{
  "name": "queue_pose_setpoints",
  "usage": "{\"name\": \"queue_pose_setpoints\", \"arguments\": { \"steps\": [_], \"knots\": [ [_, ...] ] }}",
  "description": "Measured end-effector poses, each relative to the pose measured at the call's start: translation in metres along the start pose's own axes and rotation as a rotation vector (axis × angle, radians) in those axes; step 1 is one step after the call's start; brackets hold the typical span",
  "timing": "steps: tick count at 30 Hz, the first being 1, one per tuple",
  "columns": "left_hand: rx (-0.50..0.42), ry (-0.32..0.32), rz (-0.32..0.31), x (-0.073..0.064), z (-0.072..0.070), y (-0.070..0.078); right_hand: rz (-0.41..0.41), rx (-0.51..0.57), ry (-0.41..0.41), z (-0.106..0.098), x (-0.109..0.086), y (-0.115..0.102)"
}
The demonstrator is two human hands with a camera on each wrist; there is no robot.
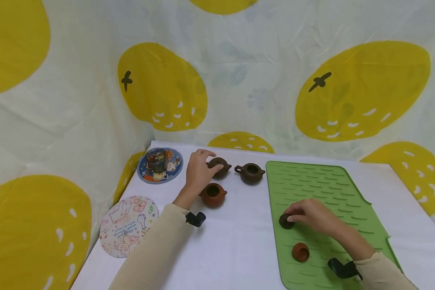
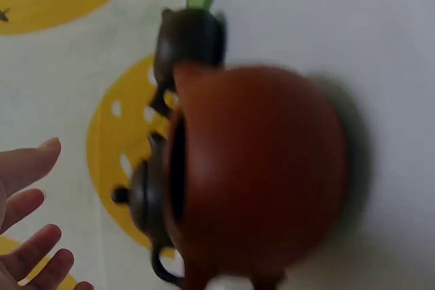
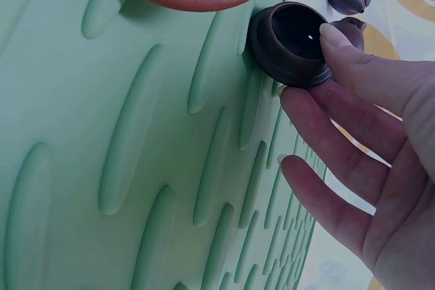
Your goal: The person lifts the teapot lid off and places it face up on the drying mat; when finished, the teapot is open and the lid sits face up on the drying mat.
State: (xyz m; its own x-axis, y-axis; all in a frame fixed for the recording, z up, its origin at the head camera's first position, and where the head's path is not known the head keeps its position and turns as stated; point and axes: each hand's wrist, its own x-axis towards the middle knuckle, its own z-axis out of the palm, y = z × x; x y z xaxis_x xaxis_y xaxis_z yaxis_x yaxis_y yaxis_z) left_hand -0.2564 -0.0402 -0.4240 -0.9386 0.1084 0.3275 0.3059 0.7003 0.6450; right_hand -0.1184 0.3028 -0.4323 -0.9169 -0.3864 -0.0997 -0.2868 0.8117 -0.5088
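Observation:
My right hand [image 1: 313, 217] pinches a small dark brown teapot lid [image 1: 285, 222] between thumb and fingers at the green mat's left edge; its hollow underside shows in the right wrist view. Beside it on the mat lies a reddish lid [image 1: 301, 252]. With fingers spread and loosely bent, my left hand [image 1: 200, 171] is near a dark teapot [image 1: 221, 168] that wears its lid. The left wrist view shows its fingers apart from that teapot's knob [image 2: 121, 195]. Nearer me stands a lidless red clay teapot [image 1: 213, 198]. Another dark teapot [image 1: 251, 176], uncovered, stands to the right.
The green ridged mat [image 1: 322, 185] covers the table's right side. At the back left, a glass cup [image 1: 156, 160] stands on a blue round coaster [image 1: 174, 165]. A pale patterned round coaster [image 1: 128, 225] lies nearer on the left. Lemon-print cloth hangs behind.

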Motion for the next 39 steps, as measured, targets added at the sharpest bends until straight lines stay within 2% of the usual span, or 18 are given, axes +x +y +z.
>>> {"name": "queue_pose_setpoints", "arguments": {
  "steps": [4,7,13,20,27,34,39],
  "knots": [
    [-0.032,-0.016,-0.027,0.001,0.000,-0.028,-0.003,0.008,-0.004,-0.002,0.001,-0.001],
    [-0.064,-0.044,-0.059,0.001,0.005,-0.043,0.002,0.018,-0.009,-0.003,0.001,-0.001],
    [-0.122,-0.095,-0.137,0.001,0.013,-0.058,0.022,0.013,-0.007,-0.002,0.000,-0.002],
    [-0.132,-0.084,-0.136,0.002,0.020,-0.067,0.036,0.014,0.000,0.000,-0.001,-0.003],
    [-0.143,-0.077,-0.129,0.005,0.024,-0.070,0.038,0.017,0.011,-0.002,-0.001,-0.004],
    [-0.140,-0.086,-0.159,0.009,0.024,-0.067,0.043,0.021,0.017,-0.005,-0.002,-0.005],
    [-0.101,-0.093,-0.175,0.011,0.026,-0.060,0.093,0.016,-0.002,-0.006,-0.003,-0.005]
  ]
}}
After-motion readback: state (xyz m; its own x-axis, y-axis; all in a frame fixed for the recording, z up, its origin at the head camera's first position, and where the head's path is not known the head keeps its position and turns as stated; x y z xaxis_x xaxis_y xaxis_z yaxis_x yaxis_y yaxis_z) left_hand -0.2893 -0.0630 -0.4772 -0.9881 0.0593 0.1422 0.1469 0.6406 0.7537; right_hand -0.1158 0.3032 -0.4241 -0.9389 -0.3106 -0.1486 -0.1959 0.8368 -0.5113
